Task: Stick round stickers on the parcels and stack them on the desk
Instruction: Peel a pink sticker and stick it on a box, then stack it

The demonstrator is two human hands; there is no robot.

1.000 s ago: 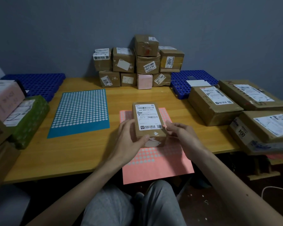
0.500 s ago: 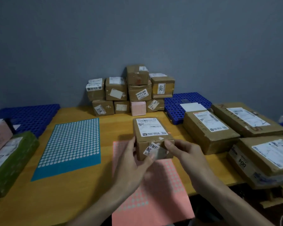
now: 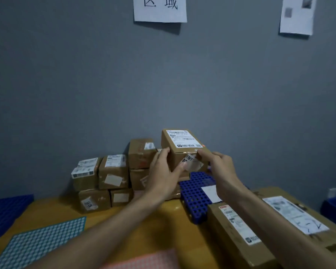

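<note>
Now that the box point(image 3: 184, 150) has come up off the pink sheet point(image 3: 144, 259) toward the far pile point(image 3: 113, 171), the left hand point(image 3: 163, 175) and the right hand point(image 3: 221, 171) clamp curled fingers on its sides, so stacking looks next.

Wall sign point(image 3: 160, 8) half beyond the top edge, pink sticker sheet point(image 3: 144, 261) beyond the bottom.

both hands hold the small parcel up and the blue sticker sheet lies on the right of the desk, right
No: the head view shows the blue sticker sheet on the left of the desk. Left hand and right hand do hold the small parcel up.
</note>
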